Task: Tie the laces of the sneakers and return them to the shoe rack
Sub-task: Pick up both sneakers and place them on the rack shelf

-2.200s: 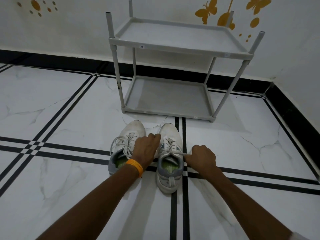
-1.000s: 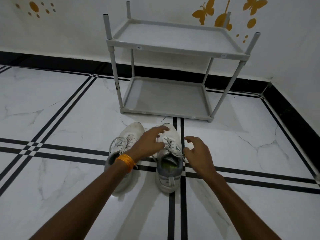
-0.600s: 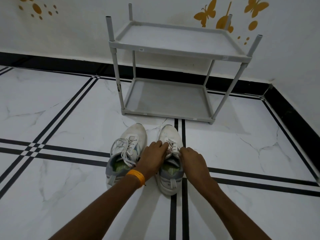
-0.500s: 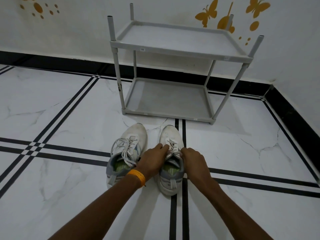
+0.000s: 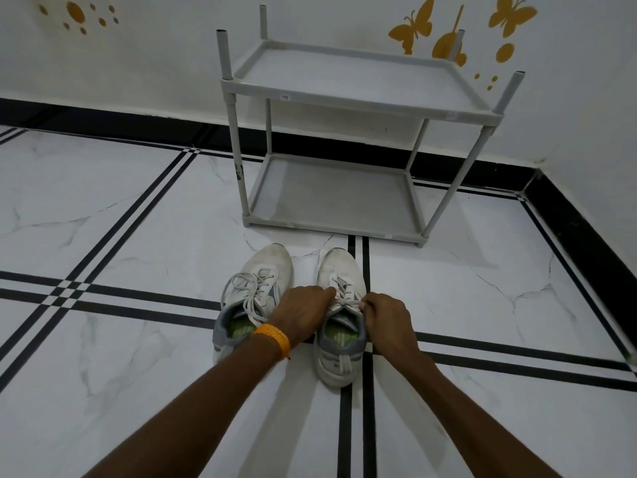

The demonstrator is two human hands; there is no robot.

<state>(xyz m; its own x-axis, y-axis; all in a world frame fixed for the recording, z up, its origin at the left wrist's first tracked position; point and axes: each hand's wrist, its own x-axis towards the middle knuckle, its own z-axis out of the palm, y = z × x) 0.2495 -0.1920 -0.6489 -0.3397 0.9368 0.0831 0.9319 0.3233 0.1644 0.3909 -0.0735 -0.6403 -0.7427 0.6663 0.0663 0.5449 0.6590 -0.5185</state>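
Observation:
Two white sneakers stand side by side on the floor, toes pointing at the rack. The left sneaker [image 5: 265,270] has loose, untied laces spilling over its tongue. The right sneaker [image 5: 341,339] sits between my hands. My left hand [image 5: 301,313], with an orange wristband, pinches its lace from the left. My right hand [image 5: 387,317] pinches the lace from the right. The lace [image 5: 346,300] runs taut across the tongue between my fingertips. The grey two-tier shoe rack [image 5: 348,101] stands just beyond the shoes, both shelves bare.
The rack stands against a white wall with orange butterfly stickers [image 5: 413,27]. A black skirting band [image 5: 579,243] runs along the wall and turns a corner at the right. The floor is white marble tile with black stripes [image 5: 358,408].
My hands let go of the right sneaker's lace and opened above it, then came down and closed on the lace again. They have now pulled slightly apart, stretching it.

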